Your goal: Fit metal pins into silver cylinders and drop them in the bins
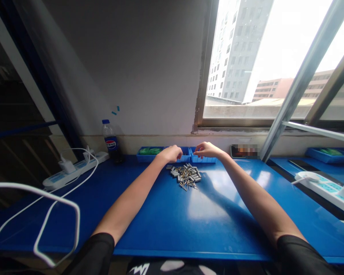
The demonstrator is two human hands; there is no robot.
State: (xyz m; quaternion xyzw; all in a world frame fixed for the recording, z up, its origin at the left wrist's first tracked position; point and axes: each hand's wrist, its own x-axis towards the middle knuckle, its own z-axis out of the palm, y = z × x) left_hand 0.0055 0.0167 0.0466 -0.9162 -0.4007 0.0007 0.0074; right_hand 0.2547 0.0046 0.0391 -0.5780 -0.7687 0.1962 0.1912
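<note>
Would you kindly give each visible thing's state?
Left hand: fingers curled, grip unclear
Right hand: fingers bent, grip unclear
Metal pieces: loosely heaped
Leftmost tray: holding green items
Rightmost tray: holding green items
Bottle: upright, capped
Phone: propped up, screen partly obscured
Left power strip: plugs in
Right power strip: plugs in
Window: open or shut unclear

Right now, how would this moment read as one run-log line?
left hand: at middle bin | right hand: at adjacent bin | holdings: unclear | metal parts: heaped on table
</note>
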